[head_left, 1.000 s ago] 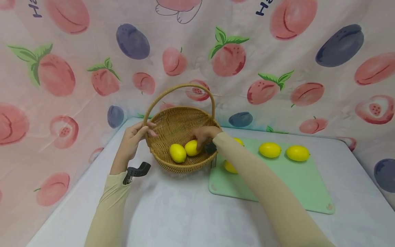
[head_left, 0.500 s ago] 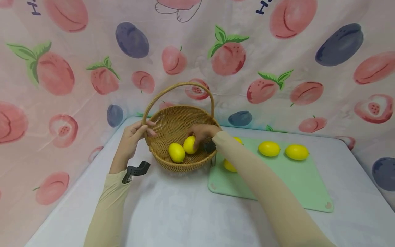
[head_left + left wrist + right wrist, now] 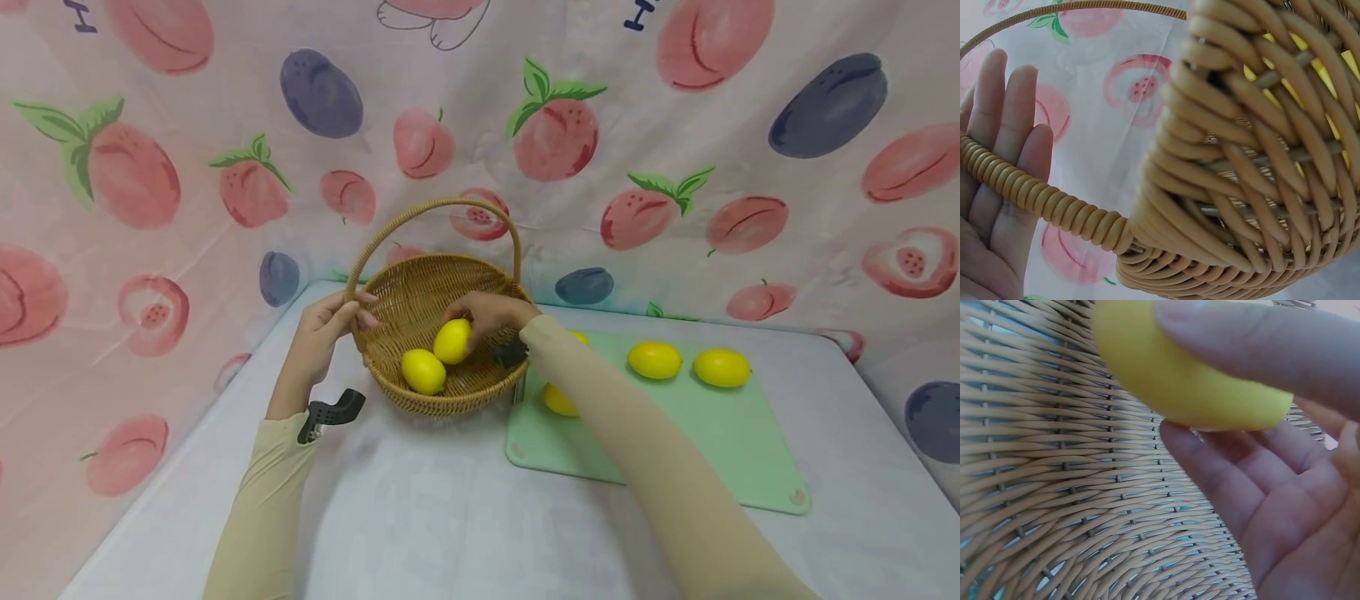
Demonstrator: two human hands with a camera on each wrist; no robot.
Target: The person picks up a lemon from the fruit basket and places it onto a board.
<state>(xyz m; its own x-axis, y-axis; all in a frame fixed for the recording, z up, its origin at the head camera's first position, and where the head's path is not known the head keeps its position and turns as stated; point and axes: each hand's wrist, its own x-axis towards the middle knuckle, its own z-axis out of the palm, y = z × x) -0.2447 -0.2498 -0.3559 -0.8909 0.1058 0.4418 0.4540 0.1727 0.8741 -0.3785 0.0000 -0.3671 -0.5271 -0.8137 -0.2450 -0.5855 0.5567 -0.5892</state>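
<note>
A wicker basket tips toward me on the table, its arched handle up. My left hand holds the left foot of the handle, with the fingers reaching behind it and the thumb in front. Inside the basket, my right hand grips a yellow lemon between thumb and fingers. The right wrist view shows this lemon raised off the weave. A second lemon lies on the basket floor, close to the held one in the head view.
Right of the basket, a light green cutting board bears several lemons, among them one near its back edge and another beside it. My right forearm partly covers two others. A fruit-print cloth hangs behind the table.
My right hand has moved left and slightly up with its lemon, which has tilted more upright. The other basket lemon has shifted slightly left. My left hand stays on the handle.
</note>
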